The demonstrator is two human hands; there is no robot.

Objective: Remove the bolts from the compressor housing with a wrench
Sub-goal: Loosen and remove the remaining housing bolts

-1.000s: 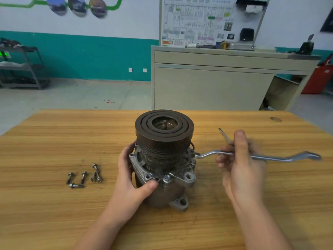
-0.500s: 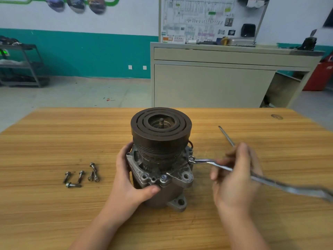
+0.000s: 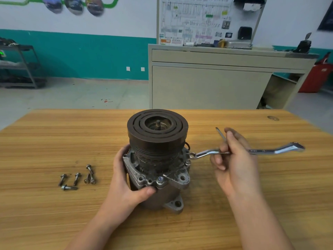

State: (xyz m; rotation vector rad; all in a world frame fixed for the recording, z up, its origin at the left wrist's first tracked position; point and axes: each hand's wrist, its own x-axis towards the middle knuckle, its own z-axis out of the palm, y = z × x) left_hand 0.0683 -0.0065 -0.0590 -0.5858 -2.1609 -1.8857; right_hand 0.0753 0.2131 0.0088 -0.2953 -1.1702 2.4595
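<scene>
grey cast-metal compressor housing w/ dark ribbed pulley on top stands upright mid wooden table. left hand wraps round its left side, thumb pressed on the front flange, steadying it. right hand curls its fingers round the shank of a long silver ring wrench, whose ring end sits at a bolt on the housing's right flange; can't tell if fully seated. five loose steel bolts lie on the table well left of the housing, so prob. over halfway. one blue-tinged bolt left in the front flange, plus the one under the wrench. thin metal rod lies behind the right hand.
</scene>
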